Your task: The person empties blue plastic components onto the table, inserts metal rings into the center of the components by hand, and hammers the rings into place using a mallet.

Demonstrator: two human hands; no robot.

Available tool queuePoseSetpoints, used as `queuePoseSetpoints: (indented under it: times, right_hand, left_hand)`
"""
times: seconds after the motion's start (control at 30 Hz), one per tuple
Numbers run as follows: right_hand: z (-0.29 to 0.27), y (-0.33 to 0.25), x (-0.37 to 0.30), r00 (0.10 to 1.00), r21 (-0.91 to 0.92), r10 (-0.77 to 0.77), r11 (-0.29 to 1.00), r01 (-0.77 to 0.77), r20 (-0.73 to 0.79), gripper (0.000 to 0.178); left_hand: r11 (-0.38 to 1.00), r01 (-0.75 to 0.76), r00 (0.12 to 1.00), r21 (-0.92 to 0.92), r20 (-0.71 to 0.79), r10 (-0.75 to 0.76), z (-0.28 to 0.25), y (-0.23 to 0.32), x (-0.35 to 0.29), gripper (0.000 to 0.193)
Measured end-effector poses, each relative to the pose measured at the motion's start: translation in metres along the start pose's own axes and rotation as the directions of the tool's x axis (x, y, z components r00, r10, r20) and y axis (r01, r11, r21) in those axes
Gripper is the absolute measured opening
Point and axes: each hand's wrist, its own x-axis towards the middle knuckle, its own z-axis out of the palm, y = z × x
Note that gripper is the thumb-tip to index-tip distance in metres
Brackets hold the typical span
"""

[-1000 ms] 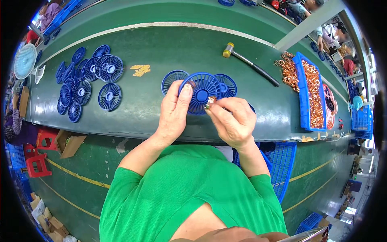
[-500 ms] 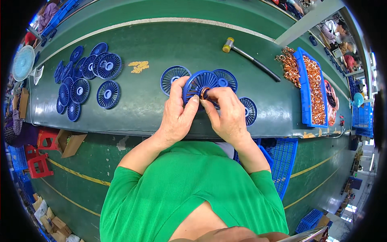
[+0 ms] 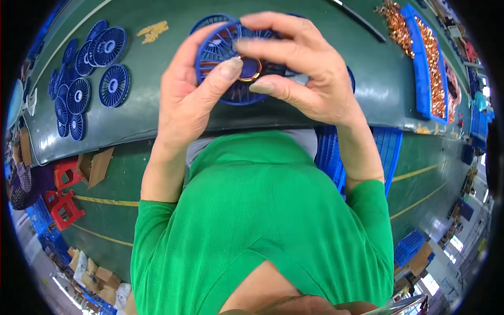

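Note:
A blue spoked plastic wheel (image 3: 216, 48) is tilted up between my hands, close to the camera. My left hand (image 3: 190, 97) grips its left rim, the thumb lying across the face beside the hub. Around that hub sits a shiny copper-coloured ring (image 3: 259, 73). Over the right side of the wheel, my right hand (image 3: 310, 65) is spread, thumb apart from the fingers and near the ring. Its middle finger is slightly blurred, and whether the fingertips press on the wheel is hard to make out. Another blue wheel (image 3: 207, 21) lies on the bench behind, mostly covered.
Several blue wheels (image 3: 114, 85) lie at the left of the green bench (image 3: 142, 113). At the right stands a blue tray (image 3: 417, 68) of copper rings, with a loose pile (image 3: 394, 26) beside it. A hammer handle (image 3: 362, 21) lies at the back. Blue crates (image 3: 386, 152) are below the bench.
Both hands and the wheel have come up nearer the camera. My right hand has let go of the ring at the hub and spread its fingers. The view has tipped downward.

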Motion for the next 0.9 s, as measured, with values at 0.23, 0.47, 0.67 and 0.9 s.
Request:
queuePoseSetpoints:
  times: [0.23,0.47,0.67,0.9]
  right_hand:
    - [0.015,-0.024,-0.014,0.991,0.125,0.090,0.989,-0.077,-0.100,0.052]
    - [0.017,-0.048,-0.028,0.975,0.187,0.221,0.960,-0.210,-0.040,0.035]
    - [0.013,-0.066,-0.040,0.991,0.083,0.136,0.987,-0.134,-0.008,0.038]
    - [-0.011,-0.116,-0.047,0.889,-0.495,-0.364,0.847,0.192,-0.279,0.029]
  left_hand:
    - [0.944,-0.277,0.959,0.178,0.111,0.260,-0.003,0.002,-0.026,0.053]
    - [0.814,-0.444,0.896,0.375,0.216,0.389,-0.005,0.000,-0.052,0.051]
    - [0.726,-0.506,0.862,0.465,0.270,0.428,-0.005,0.004,-0.072,0.050]
    - [0.449,-0.757,0.630,0.475,0.346,0.695,0.004,0.016,-0.071,0.039]
